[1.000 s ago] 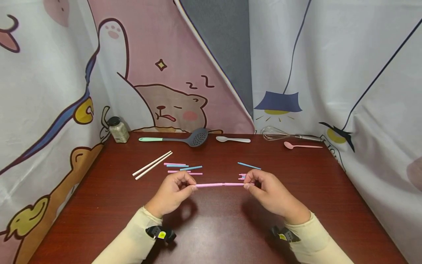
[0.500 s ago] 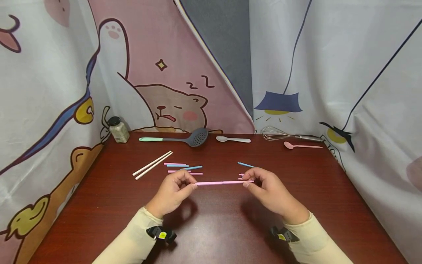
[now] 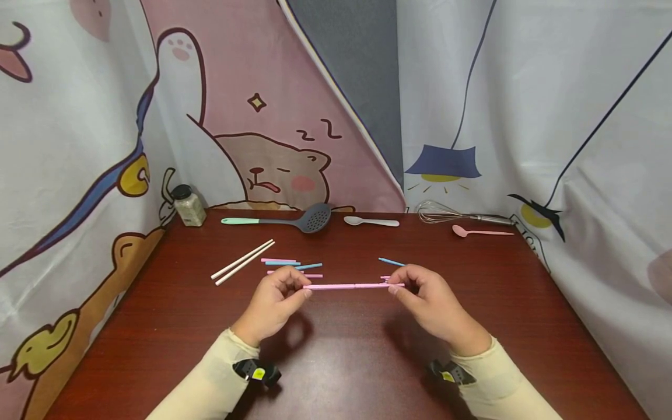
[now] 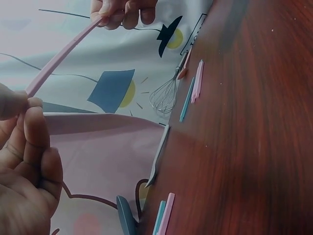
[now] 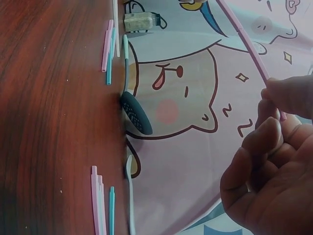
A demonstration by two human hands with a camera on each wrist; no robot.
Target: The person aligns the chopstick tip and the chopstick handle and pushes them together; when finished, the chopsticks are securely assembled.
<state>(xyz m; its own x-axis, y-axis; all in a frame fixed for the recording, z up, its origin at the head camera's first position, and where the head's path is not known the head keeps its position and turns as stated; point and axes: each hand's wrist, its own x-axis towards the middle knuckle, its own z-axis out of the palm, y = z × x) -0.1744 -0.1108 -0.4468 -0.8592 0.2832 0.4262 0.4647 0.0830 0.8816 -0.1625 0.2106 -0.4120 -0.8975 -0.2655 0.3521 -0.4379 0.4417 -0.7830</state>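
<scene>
A long pink stick [image 3: 336, 286], with a seam near its middle like two lengths joined end to end, spans between both hands above the table. My left hand [image 3: 278, 303] pinches its left end between thumb and forefinger. Its right part is pinched by my right hand [image 3: 433, 306], a short piece poking out past the fingers. In the right wrist view the seam shows on the pink stick [image 5: 239, 31]. Behind the left hand lie several pink and blue sticks [image 3: 282, 263]. A blue stick [image 3: 391, 261] and pink ones, partly hidden by the right hand, lie behind it.
Two chopsticks [image 3: 241, 265] lie at left on the dark red table [image 3: 336, 361]. Along the back edge are a jar [image 3: 189, 209], a slotted skimmer [image 3: 315, 219], a white spoon [image 3: 370, 221], a whisk [image 3: 441, 214] and a pink spoon [image 3: 483, 232]. Printed cloth hangs behind.
The two pink lengths, slightly out of line with a narrow step at the seam, now form a straight stick. Both hands have risen slightly with it.
</scene>
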